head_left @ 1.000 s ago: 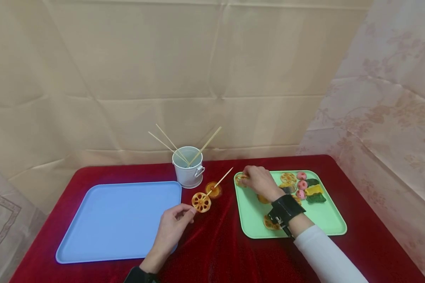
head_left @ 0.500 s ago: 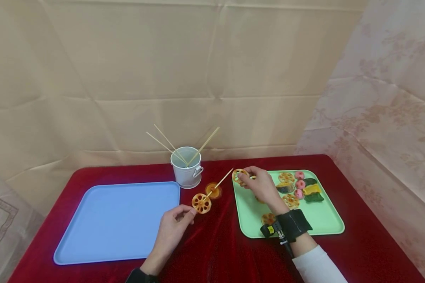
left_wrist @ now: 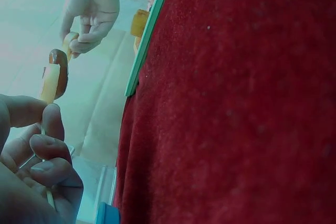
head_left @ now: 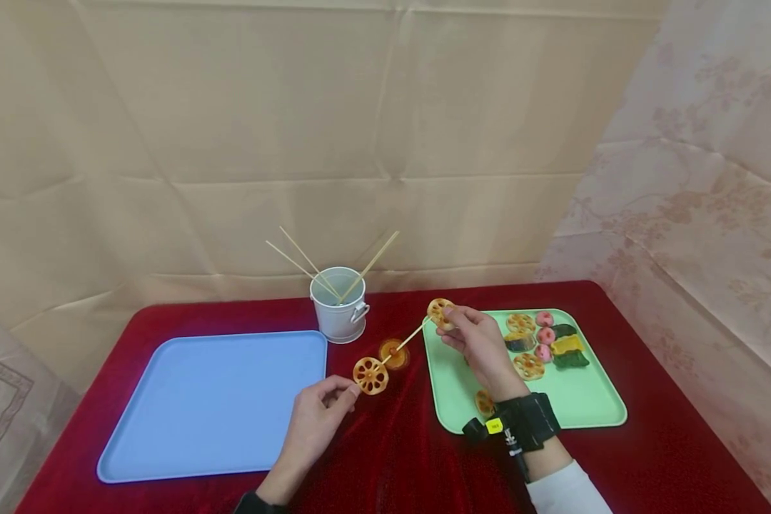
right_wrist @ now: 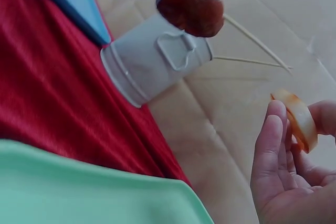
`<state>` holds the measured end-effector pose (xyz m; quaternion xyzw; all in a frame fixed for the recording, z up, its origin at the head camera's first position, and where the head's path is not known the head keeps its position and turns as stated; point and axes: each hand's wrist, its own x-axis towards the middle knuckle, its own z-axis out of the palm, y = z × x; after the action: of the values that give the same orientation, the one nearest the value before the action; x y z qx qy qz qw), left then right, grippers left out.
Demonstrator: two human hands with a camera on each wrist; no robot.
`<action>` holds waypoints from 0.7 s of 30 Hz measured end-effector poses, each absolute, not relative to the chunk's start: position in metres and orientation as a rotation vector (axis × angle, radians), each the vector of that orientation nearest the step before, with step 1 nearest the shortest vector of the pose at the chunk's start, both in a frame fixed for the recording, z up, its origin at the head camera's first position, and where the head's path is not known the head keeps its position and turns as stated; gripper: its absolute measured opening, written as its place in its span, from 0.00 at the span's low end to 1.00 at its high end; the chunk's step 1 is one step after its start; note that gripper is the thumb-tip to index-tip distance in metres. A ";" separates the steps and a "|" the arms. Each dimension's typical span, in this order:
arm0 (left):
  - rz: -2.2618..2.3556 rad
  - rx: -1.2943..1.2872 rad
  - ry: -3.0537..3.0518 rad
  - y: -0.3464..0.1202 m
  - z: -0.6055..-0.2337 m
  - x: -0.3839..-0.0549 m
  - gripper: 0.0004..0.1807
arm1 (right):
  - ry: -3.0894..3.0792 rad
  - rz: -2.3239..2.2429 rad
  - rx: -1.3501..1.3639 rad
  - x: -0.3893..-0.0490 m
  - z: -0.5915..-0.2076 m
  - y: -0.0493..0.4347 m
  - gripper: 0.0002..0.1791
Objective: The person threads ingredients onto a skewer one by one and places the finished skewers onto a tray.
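Observation:
My left hand (head_left: 321,417) holds a wooden skewer (head_left: 414,333) by its lower end, and its point slants up to the right. Threaded on it are a lotus root slice (head_left: 370,376), close to the fingers, and a glossy brown round piece (head_left: 395,354) just beyond. Between thumb and fingers my right hand (head_left: 485,353) pinches another lotus root slice (head_left: 438,312), right at the skewer's tip in the head view. Whether the tip has entered it cannot be told there. In the right wrist view this slice (right_wrist: 300,121) appears edge-on, with the skewer's tip a short way off.
The green tray (head_left: 585,403) on the right bears more lotus slices, pink balls (head_left: 544,335) and yellow and green pieces. At the left lies a blue tray (head_left: 212,407). A white bucket (head_left: 339,321) with several skewers stands behind, on the red cloth (head_left: 405,457).
My right hand has lifted the lotus root slice off the green tray and brought it to the skewer's tip. The left hand with the skewer has shifted slightly right.

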<state>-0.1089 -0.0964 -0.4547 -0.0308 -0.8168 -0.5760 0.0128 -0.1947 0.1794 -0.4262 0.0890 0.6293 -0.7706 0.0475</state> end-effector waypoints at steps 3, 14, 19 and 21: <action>-1.796 -0.106 -2.545 -0.097 -0.455 -0.109 0.04 | 1.846 -2.393 0.312 -0.195 -0.424 0.179 0.18; -1.778 -0.116 -2.556 -0.097 -0.457 -0.110 0.04 | 1.809 -2.473 0.264 -0.192 -0.421 0.173 0.11; -1.769 -0.114 -2.553 -0.097 -0.457 -0.109 0.05 | 1.971 -2.406 0.220 -0.190 -0.421 0.169 0.13; -1.760 -0.113 -2.556 -0.098 -0.456 -0.109 0.06 | 2.036 -2.374 0.200 -0.189 -0.421 0.168 0.16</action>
<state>-0.1094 -0.0975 -0.4563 -0.0363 -0.8230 -0.5666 0.0184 -0.1889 0.1678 -0.4206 0.0637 0.6496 -0.7576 0.0038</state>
